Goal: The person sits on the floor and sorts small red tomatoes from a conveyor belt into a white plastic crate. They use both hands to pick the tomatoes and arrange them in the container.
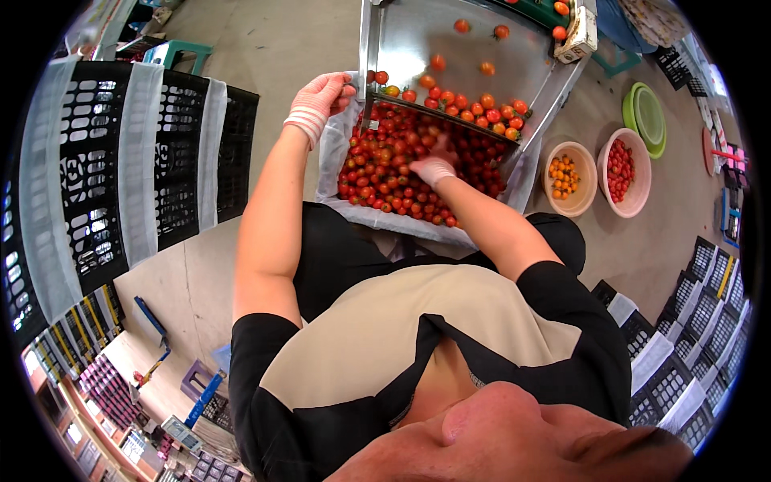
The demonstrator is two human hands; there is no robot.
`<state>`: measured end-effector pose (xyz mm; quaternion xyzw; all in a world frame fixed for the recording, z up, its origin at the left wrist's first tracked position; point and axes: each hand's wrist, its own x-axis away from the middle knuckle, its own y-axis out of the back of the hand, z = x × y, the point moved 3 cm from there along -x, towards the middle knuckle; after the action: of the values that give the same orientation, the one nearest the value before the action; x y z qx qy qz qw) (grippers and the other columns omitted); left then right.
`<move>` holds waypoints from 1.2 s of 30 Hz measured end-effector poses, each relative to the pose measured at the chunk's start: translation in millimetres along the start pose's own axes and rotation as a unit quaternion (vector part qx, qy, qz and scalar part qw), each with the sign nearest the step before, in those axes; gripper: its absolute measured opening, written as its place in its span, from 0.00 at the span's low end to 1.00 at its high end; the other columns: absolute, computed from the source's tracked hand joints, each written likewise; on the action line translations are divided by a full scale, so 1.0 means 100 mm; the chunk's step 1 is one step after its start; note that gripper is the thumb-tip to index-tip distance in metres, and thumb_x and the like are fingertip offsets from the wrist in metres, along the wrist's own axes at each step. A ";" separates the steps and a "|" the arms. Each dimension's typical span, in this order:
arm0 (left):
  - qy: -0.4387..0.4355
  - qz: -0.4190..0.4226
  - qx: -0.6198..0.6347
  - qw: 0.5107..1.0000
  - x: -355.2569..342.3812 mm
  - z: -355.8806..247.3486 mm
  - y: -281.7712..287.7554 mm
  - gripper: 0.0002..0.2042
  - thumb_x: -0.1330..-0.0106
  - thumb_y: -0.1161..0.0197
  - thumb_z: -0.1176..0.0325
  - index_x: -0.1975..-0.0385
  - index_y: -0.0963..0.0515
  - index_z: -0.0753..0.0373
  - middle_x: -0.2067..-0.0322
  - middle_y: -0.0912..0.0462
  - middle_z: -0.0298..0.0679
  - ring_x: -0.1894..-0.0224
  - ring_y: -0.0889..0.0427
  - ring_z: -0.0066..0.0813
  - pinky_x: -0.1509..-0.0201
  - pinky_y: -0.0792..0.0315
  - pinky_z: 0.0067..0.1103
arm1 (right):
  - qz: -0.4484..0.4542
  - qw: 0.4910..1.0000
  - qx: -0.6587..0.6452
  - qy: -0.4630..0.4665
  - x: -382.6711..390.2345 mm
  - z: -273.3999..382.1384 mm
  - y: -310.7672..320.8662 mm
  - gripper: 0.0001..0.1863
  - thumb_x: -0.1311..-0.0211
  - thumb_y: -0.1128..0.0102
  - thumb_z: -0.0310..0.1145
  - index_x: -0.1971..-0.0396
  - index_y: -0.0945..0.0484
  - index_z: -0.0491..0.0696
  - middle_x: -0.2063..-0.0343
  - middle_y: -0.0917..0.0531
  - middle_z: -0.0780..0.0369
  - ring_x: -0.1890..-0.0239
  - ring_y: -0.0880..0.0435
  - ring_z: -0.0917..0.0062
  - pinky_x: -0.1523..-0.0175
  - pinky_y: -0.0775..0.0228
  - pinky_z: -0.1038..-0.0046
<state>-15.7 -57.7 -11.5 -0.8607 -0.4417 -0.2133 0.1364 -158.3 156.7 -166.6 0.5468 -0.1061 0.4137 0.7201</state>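
A crate with a white liner (333, 165) stands before me, full of small red cherry tomatoes (385, 173). My left hand (323, 100), in a pink-and-white striped glove, has its fingers curled at the liner's far left corner, beside the metal chute (401, 36). Down among the tomatoes is my right hand (438, 163), gloved too; its fingers are blurred and partly hidden. The chute slopes to the crate, and more tomatoes (482, 108) gather along its lower lip, with a few loose ones higher up.
Right of the crate, a tub (585, 201) holds orange tomatoes and a pink tub (638, 201) holds red ones. Behind them lies a green basin (649, 112). Black lined crates (96, 169) are stacked at left, others (683, 353) at lower right. A green stool (181, 52) stands far left.
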 end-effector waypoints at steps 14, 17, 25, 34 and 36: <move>-0.005 0.010 0.012 1.000 0.01 -0.02 0.04 0.15 0.34 0.42 0.56 0.56 0.24 0.60 0.67 0.19 0.31 0.70 0.25 0.16 0.59 0.28 0.16 | 0.080 0.777 0.242 0.576 0.61 0.04 -0.25 0.28 0.52 0.40 0.42 0.46 0.31 0.63 0.42 0.36 0.55 0.40 0.38 0.58 0.36 0.49 0.49; 0.002 -0.004 -0.003 1.000 0.04 -0.02 0.03 0.15 0.33 0.43 0.56 0.56 0.24 0.60 0.67 0.19 0.31 0.69 0.25 0.16 0.59 0.28 0.16 | 0.053 0.805 0.247 0.537 0.43 -0.25 0.10 0.24 0.52 0.41 0.42 0.50 0.29 0.59 0.49 0.31 0.57 0.45 0.34 0.61 0.41 0.43 0.54; -0.003 -0.008 -0.014 1.000 0.05 0.04 0.03 0.15 0.33 0.44 0.57 0.54 0.25 0.58 0.66 0.18 0.30 0.71 0.24 0.15 0.61 0.27 0.16 | -0.094 0.964 0.075 0.237 -0.56 -1.69 0.37 0.19 0.42 0.47 0.41 0.51 0.28 0.54 0.50 0.26 0.54 0.52 0.26 0.55 0.46 0.33 0.61; 0.002 -0.037 -0.013 0.999 0.11 0.04 0.03 0.12 0.32 0.47 0.59 0.55 0.25 0.56 0.68 0.18 0.27 0.73 0.24 0.14 0.63 0.28 0.16 | 0.044 0.943 0.294 0.153 0.31 -1.47 0.62 0.14 0.40 0.54 0.32 0.56 0.25 0.47 0.50 0.27 0.52 0.48 0.25 0.57 0.45 0.31 0.62; 0.002 -0.037 -0.013 0.999 0.10 0.03 -0.01 0.12 0.32 0.47 0.59 0.54 0.25 0.55 0.67 0.18 0.28 0.73 0.24 0.14 0.63 0.28 0.17 | 0.071 0.901 0.371 0.215 0.39 -1.47 0.63 0.14 0.43 0.49 0.27 0.56 0.25 0.47 0.51 0.26 0.52 0.48 0.25 0.57 0.45 0.30 0.63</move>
<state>-10.5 -49.1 -9.6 -0.8451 -0.4699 -0.2257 0.1186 -222.3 307.4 -154.6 0.6630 0.1741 0.5808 0.4390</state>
